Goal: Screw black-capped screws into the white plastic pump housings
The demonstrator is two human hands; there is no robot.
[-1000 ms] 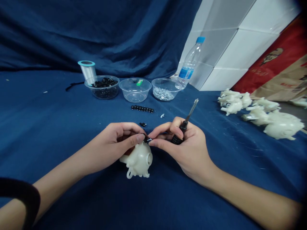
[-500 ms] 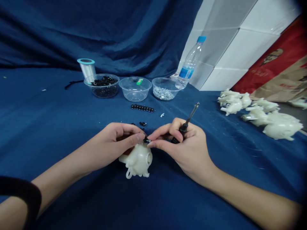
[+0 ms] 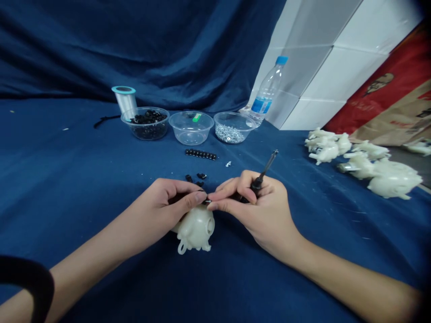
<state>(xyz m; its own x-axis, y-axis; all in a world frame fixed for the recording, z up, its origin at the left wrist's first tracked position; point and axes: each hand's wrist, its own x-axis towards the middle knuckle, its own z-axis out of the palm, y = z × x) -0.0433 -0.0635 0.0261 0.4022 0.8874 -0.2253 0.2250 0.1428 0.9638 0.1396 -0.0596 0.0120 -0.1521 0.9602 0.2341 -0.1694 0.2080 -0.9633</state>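
My left hand (image 3: 166,204) grips a white plastic toy part (image 3: 195,229) from above, thumb and fingers closed over its top. My right hand (image 3: 257,204) holds a black-handled screwdriver (image 3: 262,175) tucked against the palm, its metal tip pointing up and to the right. Thumb and forefinger of that hand pinch a small black piece (image 3: 206,201) right at the top of the toy part, touching my left fingertips. Both hands rest on the blue cloth (image 3: 67,179).
Behind stand three clear bowls: one with black pieces (image 3: 145,122), one nearly bare (image 3: 191,127), one with screws (image 3: 232,127). A spool (image 3: 124,98), a water bottle (image 3: 267,92), a row of black beads (image 3: 200,154), and several white toy parts (image 3: 363,161) lie around.
The screwdriver has tilted lower toward the right. Both hands and the toy part shifted slightly downward in view; the pinch at the part's top persists.
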